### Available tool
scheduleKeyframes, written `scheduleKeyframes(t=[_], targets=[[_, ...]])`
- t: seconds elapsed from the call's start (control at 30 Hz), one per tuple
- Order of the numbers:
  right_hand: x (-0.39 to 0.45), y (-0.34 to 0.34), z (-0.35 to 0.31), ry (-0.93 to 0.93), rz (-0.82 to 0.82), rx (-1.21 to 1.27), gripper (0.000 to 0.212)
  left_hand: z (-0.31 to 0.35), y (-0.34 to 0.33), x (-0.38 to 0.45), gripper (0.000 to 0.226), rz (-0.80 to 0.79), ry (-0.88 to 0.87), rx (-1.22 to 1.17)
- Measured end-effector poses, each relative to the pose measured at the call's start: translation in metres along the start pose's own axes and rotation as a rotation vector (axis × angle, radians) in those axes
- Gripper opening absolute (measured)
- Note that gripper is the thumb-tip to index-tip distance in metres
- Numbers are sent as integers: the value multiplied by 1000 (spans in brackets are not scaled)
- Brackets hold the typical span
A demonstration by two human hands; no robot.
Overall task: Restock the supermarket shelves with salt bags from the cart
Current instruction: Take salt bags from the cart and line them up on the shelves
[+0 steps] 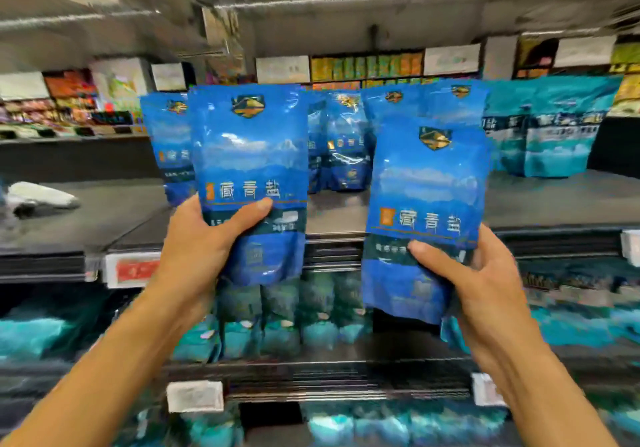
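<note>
My left hand (204, 239) grips a blue salt bag (249, 156) upright by its lower part, thumb across the front. My right hand (474, 273) holds a second blue salt bag (427, 187) the same way, a little lower. Both bags hang in front of the dark grey shelf (554, 204). On that shelf stand more blue salt bags: one behind the left bag (166, 142), some at the back centre (346, 149), and others behind the right bag (429, 104).
Teal bags (554, 128) stand on the same shelf at the right. A white pouch (41, 197) lies on the shelf at far left. The lower shelves hold several teal packs (277, 318). Price tags (133, 270) hang on the shelf edges. The cart is out of view.
</note>
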State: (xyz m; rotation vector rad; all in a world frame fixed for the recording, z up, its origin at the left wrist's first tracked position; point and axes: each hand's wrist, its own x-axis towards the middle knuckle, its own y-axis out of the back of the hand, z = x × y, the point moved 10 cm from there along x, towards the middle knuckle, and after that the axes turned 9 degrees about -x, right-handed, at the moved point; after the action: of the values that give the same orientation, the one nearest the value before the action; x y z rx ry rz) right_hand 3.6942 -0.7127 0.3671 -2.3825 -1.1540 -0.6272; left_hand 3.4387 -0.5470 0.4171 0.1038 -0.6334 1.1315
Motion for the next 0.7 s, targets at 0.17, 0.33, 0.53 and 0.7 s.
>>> scheduleKeyframes(t=[0.17, 0.33, 0.53, 0.7], targets=[[73, -45, -9, -82, -41, -48, 28, -2, -14, 67, 31, -33, 39, 17], [143, -68, 9, -192, -62, -84, 28, -38, -47, 119, 32, -38, 116, 16], [175, -60, 44, -254, -182, -456, 30, -72, -47, 138, 23, -63, 166, 228], [189, -44, 63, -278, -336, -874, 71, -77, -26, 146, 52, -157, 189, 835]])
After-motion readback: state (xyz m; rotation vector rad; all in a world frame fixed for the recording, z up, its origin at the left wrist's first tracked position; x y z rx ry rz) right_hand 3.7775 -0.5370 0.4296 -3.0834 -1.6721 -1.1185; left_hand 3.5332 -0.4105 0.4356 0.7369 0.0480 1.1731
